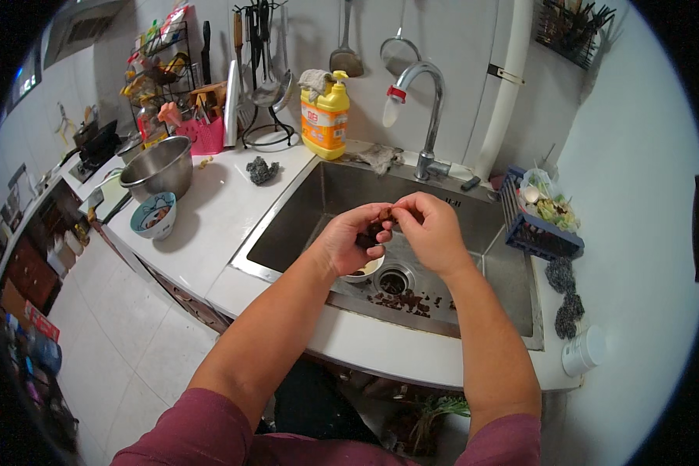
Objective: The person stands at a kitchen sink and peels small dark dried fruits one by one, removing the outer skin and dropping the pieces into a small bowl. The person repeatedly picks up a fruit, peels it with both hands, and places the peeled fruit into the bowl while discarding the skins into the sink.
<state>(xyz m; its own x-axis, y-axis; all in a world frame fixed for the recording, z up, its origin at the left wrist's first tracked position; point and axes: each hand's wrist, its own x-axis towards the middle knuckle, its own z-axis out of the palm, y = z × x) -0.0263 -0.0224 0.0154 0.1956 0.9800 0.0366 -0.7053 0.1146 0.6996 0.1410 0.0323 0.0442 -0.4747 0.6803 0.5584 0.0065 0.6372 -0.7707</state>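
Over the steel sink [501,291], my left hand [349,239] cups several dark brown pieces, whose kind I cannot tell. My right hand [434,233] meets it at the fingertips and pinches a reddish-brown piece [387,214] between thumb and finger. Partly hidden below my left hand, a white bowl [368,271] stands in the sink beside the drain [394,282]. Dark brown scraps [405,303] lie scattered by the drain, towards the front wall. A blue patterned bowl [154,215] on the left counter holds brownish pieces.
Behind the sink rise a curved faucet [437,110] and a yellow detergent bottle [325,119]. A steel basin [160,169] and a steel-wool scourer [262,170] sit on the left counter. At right are a blue basket [542,239], more scourers [561,275] and a white tub [582,351].
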